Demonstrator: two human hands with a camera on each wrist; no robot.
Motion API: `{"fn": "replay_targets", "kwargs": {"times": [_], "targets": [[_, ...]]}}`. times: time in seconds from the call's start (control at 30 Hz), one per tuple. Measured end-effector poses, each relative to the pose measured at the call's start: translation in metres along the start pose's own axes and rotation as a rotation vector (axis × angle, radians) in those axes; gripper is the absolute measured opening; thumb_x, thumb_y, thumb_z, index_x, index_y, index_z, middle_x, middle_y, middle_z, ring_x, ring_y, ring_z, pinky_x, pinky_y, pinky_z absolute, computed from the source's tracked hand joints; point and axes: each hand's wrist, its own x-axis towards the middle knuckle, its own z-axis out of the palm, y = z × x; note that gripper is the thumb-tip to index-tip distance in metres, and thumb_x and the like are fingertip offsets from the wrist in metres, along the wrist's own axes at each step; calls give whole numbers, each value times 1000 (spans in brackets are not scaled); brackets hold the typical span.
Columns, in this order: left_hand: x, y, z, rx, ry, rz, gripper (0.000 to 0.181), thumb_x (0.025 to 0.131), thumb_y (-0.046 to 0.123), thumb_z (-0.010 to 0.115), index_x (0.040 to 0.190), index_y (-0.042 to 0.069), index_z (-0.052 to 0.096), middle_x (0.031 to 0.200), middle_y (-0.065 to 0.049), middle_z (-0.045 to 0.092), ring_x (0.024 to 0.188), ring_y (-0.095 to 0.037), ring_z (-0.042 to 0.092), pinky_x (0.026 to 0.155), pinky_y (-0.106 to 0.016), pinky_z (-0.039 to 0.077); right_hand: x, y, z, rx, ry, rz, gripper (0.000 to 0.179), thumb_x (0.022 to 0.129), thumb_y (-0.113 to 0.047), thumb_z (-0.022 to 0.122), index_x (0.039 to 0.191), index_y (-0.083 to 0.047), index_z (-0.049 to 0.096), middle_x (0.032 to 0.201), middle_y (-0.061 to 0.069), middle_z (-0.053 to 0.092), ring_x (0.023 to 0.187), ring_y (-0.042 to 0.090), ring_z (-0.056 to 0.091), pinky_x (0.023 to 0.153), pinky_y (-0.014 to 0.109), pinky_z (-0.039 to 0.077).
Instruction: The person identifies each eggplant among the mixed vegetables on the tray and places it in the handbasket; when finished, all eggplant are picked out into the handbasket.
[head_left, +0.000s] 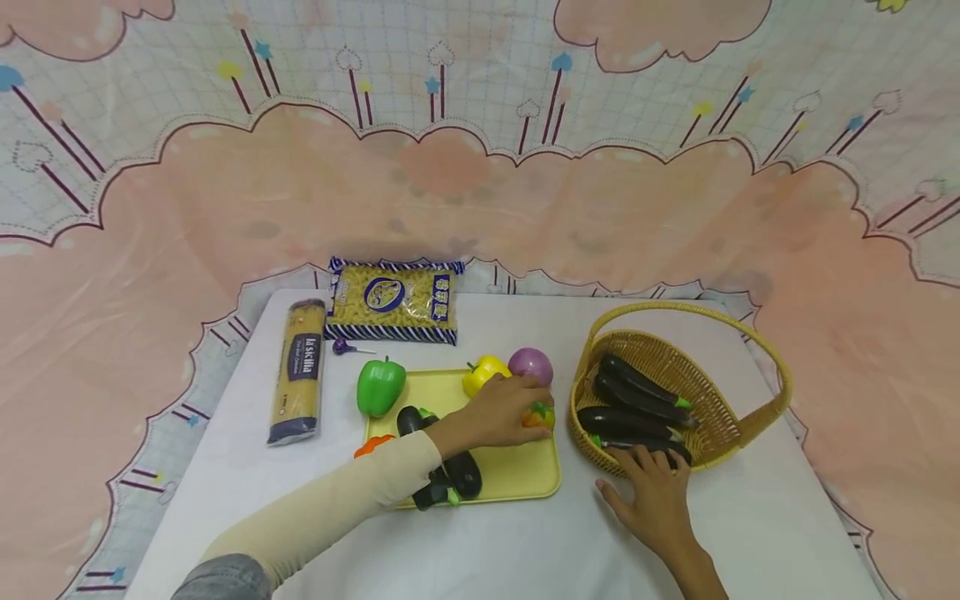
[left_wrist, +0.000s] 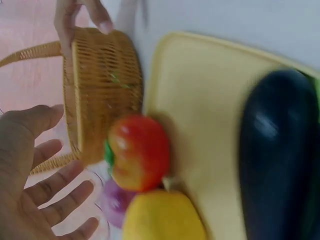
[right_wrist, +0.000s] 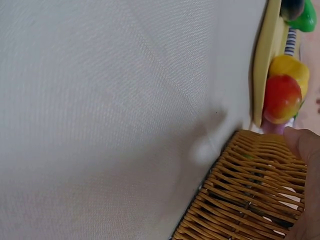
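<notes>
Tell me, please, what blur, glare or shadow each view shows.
Left wrist: red fruit and eggplant look blurred, the eggplant with a glare spot; right wrist: soft shadow on the white cloth beside the basket; head: sharper, large lettering on the spaghetti pack readable.

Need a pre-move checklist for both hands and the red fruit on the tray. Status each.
1. Left hand free: ok, fingers extended, nothing held.
2. Left fingers on the red fruit: not ok, left wrist view shows a gap.
3. Red fruit on the tray: ok, at its right end.
4. Red fruit clear of the yellow pepper: cannot tell, close together, contact unclear.
5. Right hand at the basket: ok, fingers over the near rim; grip firmness cannot be judged.
6. Basket upright: ok, eggplants lying inside.
</notes>
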Motion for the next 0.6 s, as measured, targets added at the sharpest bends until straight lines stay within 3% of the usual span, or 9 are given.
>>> {"fn": "replay_targets", "kwargs": {"times": [0.17, 0.33, 0.43, 0.6], "targets": [[-23, -20, -3, -4, -95, -18, 53, 83, 48, 74, 126, 21, 64, 117, 0, 64, 102, -18, 60, 89, -45, 45, 0, -1, 1, -2, -1, 4, 52, 69, -34, 86, 112, -11, 69, 99, 9, 64, 88, 32, 55, 95, 67, 24], [-44, -31, -5, -108, -227, -34, 60, 80, 51, 76, 131, 22, 61, 121, -3, 62, 105, -19, 56, 92, -47, 42, 1, 0, 0, -4, 6, 0, 50, 69, -35, 85, 111, -11, 70, 97, 8, 63, 87, 32, 54, 94, 66, 24], [-53, -36, -1, -149, -269, -43, 62, 78, 51, 78, 130, 24, 61, 121, -2, 62, 107, -17, 55, 93, -49, 41, 1, 1, 0, -5, 14, -4, 49, 69, -35, 84, 110, -11, 70, 97, 8, 63, 87, 32, 54, 94, 66, 25], [-66, -45, 9, -135, -332, -55, 60, 75, 48, 81, 128, 26, 63, 118, -1, 61, 102, -15, 54, 88, -45, 41, -1, 1, 1, 5, 18, 0, 49, 69, -35, 84, 110, -11, 70, 96, 8, 63, 87, 31, 54, 94, 66, 25]]}}
